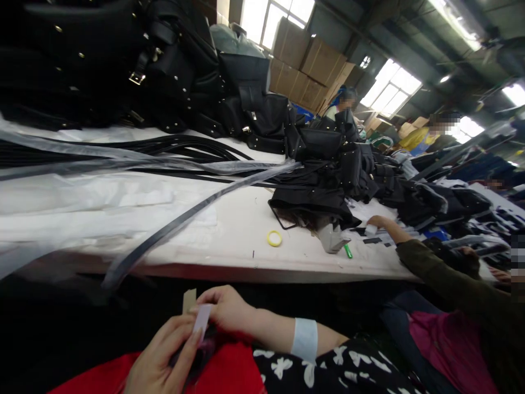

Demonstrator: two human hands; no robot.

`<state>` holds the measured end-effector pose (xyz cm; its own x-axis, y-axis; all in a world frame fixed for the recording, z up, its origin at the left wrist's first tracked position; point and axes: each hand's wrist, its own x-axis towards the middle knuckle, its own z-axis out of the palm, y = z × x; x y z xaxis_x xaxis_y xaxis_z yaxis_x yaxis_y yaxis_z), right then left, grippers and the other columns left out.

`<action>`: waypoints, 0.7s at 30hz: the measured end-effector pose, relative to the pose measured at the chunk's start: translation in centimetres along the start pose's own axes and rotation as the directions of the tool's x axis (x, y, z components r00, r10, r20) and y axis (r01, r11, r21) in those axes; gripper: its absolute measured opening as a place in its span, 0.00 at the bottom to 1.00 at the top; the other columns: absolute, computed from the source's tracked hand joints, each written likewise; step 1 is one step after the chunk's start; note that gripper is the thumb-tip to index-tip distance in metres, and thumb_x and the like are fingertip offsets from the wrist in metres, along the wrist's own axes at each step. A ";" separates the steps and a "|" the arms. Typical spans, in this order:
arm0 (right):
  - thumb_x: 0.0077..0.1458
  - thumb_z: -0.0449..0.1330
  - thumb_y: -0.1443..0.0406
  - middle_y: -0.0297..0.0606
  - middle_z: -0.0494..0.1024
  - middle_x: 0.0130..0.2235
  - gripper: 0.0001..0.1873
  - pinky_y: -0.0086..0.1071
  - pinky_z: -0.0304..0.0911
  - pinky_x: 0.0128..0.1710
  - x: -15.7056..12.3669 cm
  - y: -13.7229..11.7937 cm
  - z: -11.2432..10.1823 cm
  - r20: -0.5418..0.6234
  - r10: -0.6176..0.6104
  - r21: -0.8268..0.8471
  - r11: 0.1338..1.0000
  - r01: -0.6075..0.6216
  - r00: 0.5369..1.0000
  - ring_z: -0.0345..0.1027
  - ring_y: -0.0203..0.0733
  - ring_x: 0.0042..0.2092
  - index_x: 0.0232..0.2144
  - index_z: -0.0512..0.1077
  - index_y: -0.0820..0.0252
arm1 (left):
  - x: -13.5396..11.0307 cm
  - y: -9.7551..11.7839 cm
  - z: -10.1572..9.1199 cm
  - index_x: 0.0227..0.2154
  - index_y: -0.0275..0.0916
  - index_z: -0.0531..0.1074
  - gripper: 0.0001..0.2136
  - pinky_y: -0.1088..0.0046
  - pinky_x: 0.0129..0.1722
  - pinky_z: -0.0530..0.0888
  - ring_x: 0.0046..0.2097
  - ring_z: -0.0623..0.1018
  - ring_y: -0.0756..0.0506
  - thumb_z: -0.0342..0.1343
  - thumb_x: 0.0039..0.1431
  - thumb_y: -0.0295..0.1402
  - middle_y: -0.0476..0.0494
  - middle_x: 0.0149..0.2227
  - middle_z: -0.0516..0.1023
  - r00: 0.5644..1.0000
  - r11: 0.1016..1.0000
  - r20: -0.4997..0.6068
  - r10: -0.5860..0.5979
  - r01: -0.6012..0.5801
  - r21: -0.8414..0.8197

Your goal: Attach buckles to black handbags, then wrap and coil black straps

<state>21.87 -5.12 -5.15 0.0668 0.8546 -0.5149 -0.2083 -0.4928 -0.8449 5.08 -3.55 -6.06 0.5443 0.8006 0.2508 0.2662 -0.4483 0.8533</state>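
Note:
My left hand is low in the picture above my lap, its thumb and fingers pinching a small pale strip. My right hand meets it from the right with the fingers bent together at the strip's upper end. A flat tan piece sticks up just behind the fingertips of both hands. Whether the right fingers grip the strip, the tan piece or both is hidden. Something dark lies partly covered beneath my hands and cannot be made out. Red cloth spreads over my lap under them.
The white table runs ahead, with black straps, a long plastic-wrapped strip, a yellow tape roll and a tape dispenser. Black leather bags are piled behind. At right, a co-worker's arm reaches onto the table.

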 end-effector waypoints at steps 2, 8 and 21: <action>0.44 0.66 0.57 0.29 0.70 0.22 0.13 0.26 0.56 0.27 -0.4 -0.3 0.1 -0.048 -0.149 -0.052 0.988 0.146 0.988 0.58 0.30 0.24 0.23 0.74 0.62 | 0.0 0.9 0.0 0.31 0.43 0.78 0.13 0.74 0.42 0.77 0.42 0.79 0.44 0.54 0.61 0.45 0.42 0.42 0.75 0.994 0.998 -0.101 -0.036 0.040 0.039; 0.47 0.62 0.58 0.31 0.70 0.23 0.12 0.28 0.58 0.29 -1.3 -0.7 -0.1 -0.087 -0.340 -0.184 0.929 0.321 0.936 0.60 0.33 0.26 0.22 0.71 0.61 | 1.0 2.7 0.6 0.29 0.39 0.74 0.12 0.71 0.40 0.72 0.37 0.75 0.46 0.50 0.63 0.37 0.45 0.33 0.72 0.973 0.972 0.023 -0.230 0.231 -0.050; 0.48 0.68 0.57 0.36 0.78 0.31 0.14 0.32 0.64 0.39 -1.2 -2.9 -3.4 0.286 -0.134 -0.188 0.963 0.193 0.949 0.70 0.38 0.34 0.31 0.76 0.62 | 1.5 2.0 0.9 0.45 0.39 0.65 0.11 0.70 0.42 0.71 0.39 0.76 0.46 0.52 0.61 0.34 0.46 0.38 0.75 0.971 0.940 0.022 -0.238 0.236 -0.244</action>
<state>25.74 -5.27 -2.61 -0.1873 0.9238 -0.3339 -0.0041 -0.3406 -0.9402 7.10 -3.62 -4.40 0.4826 0.8753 0.0303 0.1844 -0.1354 0.9735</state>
